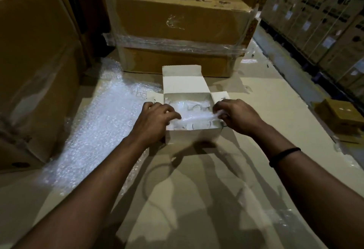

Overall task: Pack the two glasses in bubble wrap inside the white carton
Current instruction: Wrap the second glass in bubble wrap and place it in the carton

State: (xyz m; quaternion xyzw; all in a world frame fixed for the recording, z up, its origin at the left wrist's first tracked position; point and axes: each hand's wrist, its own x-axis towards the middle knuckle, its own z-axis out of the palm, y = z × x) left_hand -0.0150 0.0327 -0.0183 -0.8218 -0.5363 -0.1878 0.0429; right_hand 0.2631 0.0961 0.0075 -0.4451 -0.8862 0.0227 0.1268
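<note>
Head view: I see both glasses (194,109) already lying in the open carton (192,137) under wrap (194,117). My left hand (157,116) and right hand (239,115) pinch its ends, fingers narrow. Tucking and closing the flaps remain, I judge.

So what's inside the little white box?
The white carton holds crinkly bubble wrap, with curved glass rims showing through. Both hands, left and right, pinch the wrap. Underneath is covered, so the glasses' bodies can't be seen.
</note>
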